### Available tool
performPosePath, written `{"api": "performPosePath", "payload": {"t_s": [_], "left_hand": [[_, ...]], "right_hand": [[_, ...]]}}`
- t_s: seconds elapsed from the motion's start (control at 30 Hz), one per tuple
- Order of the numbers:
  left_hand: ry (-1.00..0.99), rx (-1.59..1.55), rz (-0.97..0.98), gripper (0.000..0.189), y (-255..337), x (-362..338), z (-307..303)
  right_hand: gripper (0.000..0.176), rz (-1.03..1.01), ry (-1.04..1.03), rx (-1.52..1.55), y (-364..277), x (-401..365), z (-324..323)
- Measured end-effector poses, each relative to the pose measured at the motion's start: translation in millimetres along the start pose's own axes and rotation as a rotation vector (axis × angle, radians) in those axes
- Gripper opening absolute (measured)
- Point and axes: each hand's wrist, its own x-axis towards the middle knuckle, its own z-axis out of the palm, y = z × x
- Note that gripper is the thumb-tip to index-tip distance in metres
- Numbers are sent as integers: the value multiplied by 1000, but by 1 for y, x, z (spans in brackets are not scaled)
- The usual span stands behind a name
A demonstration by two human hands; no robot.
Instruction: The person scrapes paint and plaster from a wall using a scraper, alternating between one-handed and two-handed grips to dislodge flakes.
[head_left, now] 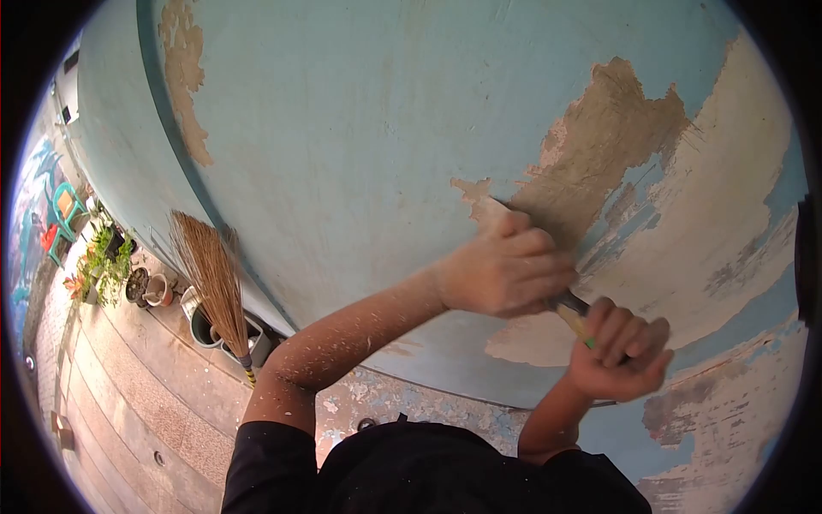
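A scraper (571,313) with a dark and green handle lies between my hands, its metal blade tip against the light blue wall (368,128) at the edge of a bare patch (591,154). My left hand (511,267) is wrapped round the scraper near its blade. Lower right, my right hand (622,349) is closed round the handle's end. Paint flakes dot my left forearm.
A straw broom (212,278) leans at the left beside buckets (204,325). Potted plants (107,257) and a green chair (67,206) stand farther left on the paved floor (141,385). Paint chips lie at the wall's foot.
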Motion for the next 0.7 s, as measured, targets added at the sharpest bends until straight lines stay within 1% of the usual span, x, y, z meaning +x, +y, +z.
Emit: {"api": "performPosePath", "payload": {"t_s": [0.03, 0.1, 0.17, 0.23, 0.3, 0.37, 0.4, 0.43, 0.5, 0.53, 0.57, 0.63, 0.67, 0.7], "left_hand": [[-4, -8, 8, 46, 1, 1, -3], [-90, -65, 40, 45, -2, 6, -6], [-99, -61, 39, 46, -20, -4, -29], [-150, 198, 16, 45, -36, -20, -43], [-151, 198, 4, 44, -30, -17, -37], [-50, 5, 58, 41, -17, -6, -16], [-71, -63, 99, 40, -11, 4, -9], [-70, -73, 105, 40, -11, 5, -7], [-115, -155, 109, 40, -10, 9, -4], [-122, -192, 78, 40, -11, 7, -10], [-126, -193, 81, 40, -21, 3, -20], [-175, 52, 119, 41, -38, -8, -42], [-218, 103, 102, 40, -41, -13, -47], [-221, 99, 119, 40, -42, -11, -42]], "right_hand": [[40, -9, 8, -3, -2, -3, 6], [38, -35, -18, -33, 0, -2, 16], [39, -51, -5, -8, 25, 2, 26], [40, 76, -59, 11, 54, 4, 24], [39, 71, -92, 62, 45, 1, 9], [40, -63, 32, -35, 18, -13, 13], [40, -82, 93, -85, 6, -15, 13], [40, -89, 98, -92, 7, -18, 13], [41, -100, 164, 14, 8, -19, 13], [38, -121, 112, 57, 10, -19, 17], [38, -123, 115, 58, 22, -18, 20], [36, -31, 24, 88, 48, -17, 21], [35, 26, 33, 122, 59, -17, 6], [35, 10, 38, 123, 53, -18, 2]]}}
